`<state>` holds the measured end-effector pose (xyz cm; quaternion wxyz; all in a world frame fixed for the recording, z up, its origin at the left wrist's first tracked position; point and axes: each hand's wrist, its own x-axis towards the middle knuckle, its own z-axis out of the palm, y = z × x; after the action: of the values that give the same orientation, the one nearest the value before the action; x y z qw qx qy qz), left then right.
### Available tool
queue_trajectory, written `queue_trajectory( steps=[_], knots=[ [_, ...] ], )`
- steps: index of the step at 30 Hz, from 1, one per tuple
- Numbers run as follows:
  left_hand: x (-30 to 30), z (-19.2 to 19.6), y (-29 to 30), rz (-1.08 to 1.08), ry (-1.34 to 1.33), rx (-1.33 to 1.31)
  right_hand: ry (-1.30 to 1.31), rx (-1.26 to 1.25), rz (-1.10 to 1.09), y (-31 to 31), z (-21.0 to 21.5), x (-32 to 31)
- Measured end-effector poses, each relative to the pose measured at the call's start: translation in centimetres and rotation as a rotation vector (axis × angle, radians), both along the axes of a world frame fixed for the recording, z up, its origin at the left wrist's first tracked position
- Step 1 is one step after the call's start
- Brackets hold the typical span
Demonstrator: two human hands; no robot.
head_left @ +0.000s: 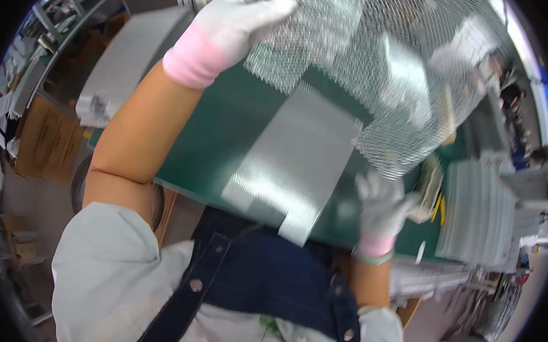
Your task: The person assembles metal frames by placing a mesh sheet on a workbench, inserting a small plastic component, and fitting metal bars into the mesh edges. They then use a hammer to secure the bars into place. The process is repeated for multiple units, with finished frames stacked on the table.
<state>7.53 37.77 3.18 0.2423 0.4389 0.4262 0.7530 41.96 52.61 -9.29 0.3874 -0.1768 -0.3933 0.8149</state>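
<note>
My left hand (241, 20), in a white glove with a pink cuff, is raised at the top and closed on the edge of a silvery metal mesh sheet (337, 38). The sheet is see-through, notched along its outline, and tilted up across the upper right. Its lower corner hangs just above my right hand (382, 207), gloved alike and somewhat blurred, with fingers apart and nothing visible in them. Between my hands, a flat grey fine-mesh sheet (299, 154) with a notched near edge lies on the green tabletop (220, 125).
Stacked grey sheets (479, 209) stand at the table's right, beside a yellow-handled tool (439, 208) and a bundle of thin strips (428, 188). Another stack of panels (128, 64) sits at the left edge. A cardboard box (47, 137) is lower left.
</note>
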Motion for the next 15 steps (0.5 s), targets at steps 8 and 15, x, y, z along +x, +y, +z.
queue_trajectory(
  steps=[8,15],
  knots=[
    [13.9,-12.2,-9.4,0.587,0.595,-0.781,-0.604,0.465,-0.148,-8.5,-0.8,0.3],
    [14.5,-18.9,-10.6,0.524,0.785,-0.998,-1.05,0.685,-0.003,-9.8,-5.1,-0.1]
  ],
)
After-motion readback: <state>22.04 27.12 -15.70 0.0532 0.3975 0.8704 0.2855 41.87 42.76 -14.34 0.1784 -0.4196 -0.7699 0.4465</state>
